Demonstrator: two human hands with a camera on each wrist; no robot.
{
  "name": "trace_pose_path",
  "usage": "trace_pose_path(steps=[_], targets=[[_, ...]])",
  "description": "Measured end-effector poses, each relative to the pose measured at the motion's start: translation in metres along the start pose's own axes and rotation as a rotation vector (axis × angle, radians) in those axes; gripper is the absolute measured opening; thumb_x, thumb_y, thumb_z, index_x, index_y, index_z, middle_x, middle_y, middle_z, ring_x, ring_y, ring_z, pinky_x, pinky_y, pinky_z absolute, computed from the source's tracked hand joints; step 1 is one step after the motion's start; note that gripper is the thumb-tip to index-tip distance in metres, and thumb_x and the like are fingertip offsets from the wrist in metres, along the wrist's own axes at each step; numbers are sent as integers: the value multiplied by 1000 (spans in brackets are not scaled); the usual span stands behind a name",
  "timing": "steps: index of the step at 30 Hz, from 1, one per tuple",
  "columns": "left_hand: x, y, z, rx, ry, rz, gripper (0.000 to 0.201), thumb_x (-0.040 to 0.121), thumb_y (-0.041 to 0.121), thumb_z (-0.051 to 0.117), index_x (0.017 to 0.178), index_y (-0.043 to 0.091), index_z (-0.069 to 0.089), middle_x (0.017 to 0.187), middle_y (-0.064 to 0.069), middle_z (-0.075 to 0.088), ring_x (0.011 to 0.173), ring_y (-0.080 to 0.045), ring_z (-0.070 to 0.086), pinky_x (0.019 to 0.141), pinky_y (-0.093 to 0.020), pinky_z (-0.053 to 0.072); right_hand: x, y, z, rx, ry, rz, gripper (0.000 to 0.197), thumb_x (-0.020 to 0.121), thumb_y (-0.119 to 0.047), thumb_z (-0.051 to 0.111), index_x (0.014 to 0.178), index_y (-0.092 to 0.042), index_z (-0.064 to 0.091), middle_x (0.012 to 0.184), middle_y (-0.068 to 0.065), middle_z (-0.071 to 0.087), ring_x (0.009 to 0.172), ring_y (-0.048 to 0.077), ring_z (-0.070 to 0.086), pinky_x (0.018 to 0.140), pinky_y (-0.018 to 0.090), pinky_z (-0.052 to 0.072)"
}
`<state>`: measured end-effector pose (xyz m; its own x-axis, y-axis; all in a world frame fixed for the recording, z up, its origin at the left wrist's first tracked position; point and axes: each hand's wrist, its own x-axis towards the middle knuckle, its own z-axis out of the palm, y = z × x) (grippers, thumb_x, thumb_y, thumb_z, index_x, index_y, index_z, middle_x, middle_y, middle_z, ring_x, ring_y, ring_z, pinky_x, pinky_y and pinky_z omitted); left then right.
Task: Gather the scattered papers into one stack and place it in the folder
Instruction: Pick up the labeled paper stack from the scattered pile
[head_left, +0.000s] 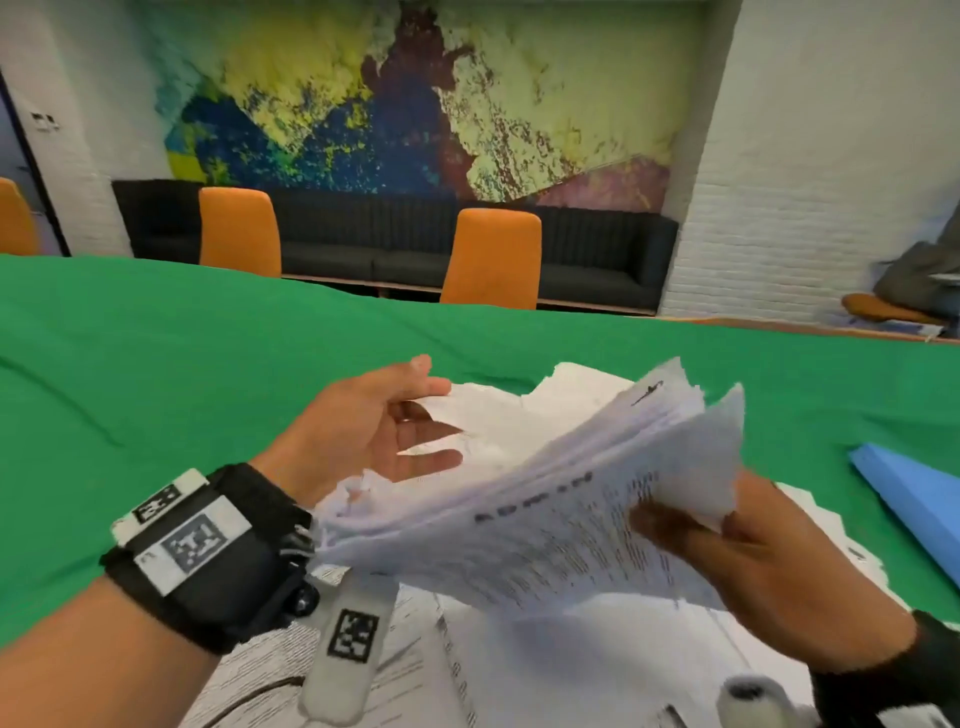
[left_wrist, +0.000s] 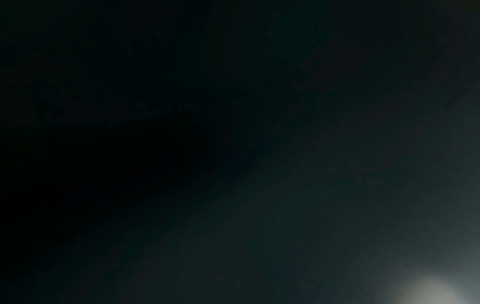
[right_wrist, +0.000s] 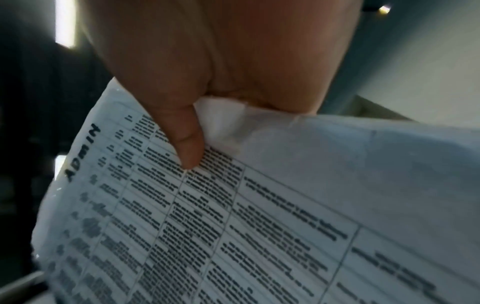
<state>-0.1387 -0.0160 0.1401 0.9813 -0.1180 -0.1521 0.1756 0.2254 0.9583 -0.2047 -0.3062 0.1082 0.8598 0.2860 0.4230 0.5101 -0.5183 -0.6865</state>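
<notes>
A thick stack of printed papers (head_left: 545, 519) hangs tilted above the table, and my right hand (head_left: 727, 551) grips its near right corner. In the right wrist view the thumb (right_wrist: 182, 139) presses on the top sheet (right_wrist: 259, 216), headed ADMIN. My left hand (head_left: 395, 431) is open just left of the stack, fingers spread and straight, holding nothing. More white sheets (head_left: 571, 670) lie loose on the green table (head_left: 156, 364) under and behind the stack. A blue folder (head_left: 914, 499) lies at the right edge. The left wrist view is dark.
Orange chairs (head_left: 493, 260) and a black sofa (head_left: 597, 260) stand beyond the table's far edge. A grey bag (head_left: 919, 275) sits on a chair at the far right. Bare green cloth stretches to the left and far side.
</notes>
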Motion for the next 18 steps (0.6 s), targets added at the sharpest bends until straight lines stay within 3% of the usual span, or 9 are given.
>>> trace_pose_path(steps=[2,3,6,9,11,12,14,15,18], targets=[[-5,-2,-3,-31,-75,-4,58,93,46,59,128,0,63,129,-30,59,104,-30,71,83,-50,60,1,7,-2,-181,-37,-103,46,95,-34,64,135,-51,48,149,-31,42,140,-7,37,115,21,32],[-7,-2,-4,-50,-112,-4,61,95,50,54,129,1,62,134,-29,59,110,-30,71,89,-51,57,2,10,0,-253,-49,-146,46,95,-32,62,131,-56,46,158,-31,28,149,-4,24,120,25,26],[-14,-1,-3,-70,-201,12,72,93,61,47,135,2,57,129,-22,66,119,-29,66,106,-52,46,5,13,9,-423,-59,-190,11,99,-35,50,106,-37,58,166,-24,11,155,6,9,118,48,32],[-22,2,-3,-84,-250,41,79,90,66,43,140,5,51,132,-15,67,125,-26,63,112,-52,39,3,5,19,-439,-36,-202,20,95,-50,39,99,-41,56,166,-23,11,155,11,16,113,48,38],[-24,3,-8,-95,-259,54,81,89,66,43,142,7,49,133,-13,66,127,-24,62,111,-53,40,2,-10,23,-318,-37,-166,20,90,-54,40,104,-52,55,164,-27,17,151,11,28,110,36,42],[-25,4,-9,-101,-263,57,81,89,67,43,143,7,48,134,-12,66,127,-24,61,111,-53,40,0,-16,25,-215,-56,-136,23,89,-51,46,108,-64,52,161,-28,24,147,7,33,109,28,41],[-25,3,-13,-97,-298,44,82,89,67,43,145,8,46,137,-12,64,129,-23,59,110,-54,40,-1,-22,28,-61,-74,-96,54,91,-36,59,113,-82,40,155,-31,34,142,-6,36,110,14,34],[-24,2,-15,-89,-323,34,82,89,67,45,145,8,47,139,-12,62,131,-23,58,110,-55,39,-1,-21,27,-72,-60,-114,57,93,-31,61,117,-79,41,154,-30,37,141,-8,36,110,12,31],[-27,-2,-17,-41,-459,-3,77,88,63,51,141,7,56,139,-18,60,127,-27,60,108,-52,40,9,-7,23,-217,57,-233,32,99,-24,57,122,-47,58,140,-21,53,130,-4,48,104,16,40]])
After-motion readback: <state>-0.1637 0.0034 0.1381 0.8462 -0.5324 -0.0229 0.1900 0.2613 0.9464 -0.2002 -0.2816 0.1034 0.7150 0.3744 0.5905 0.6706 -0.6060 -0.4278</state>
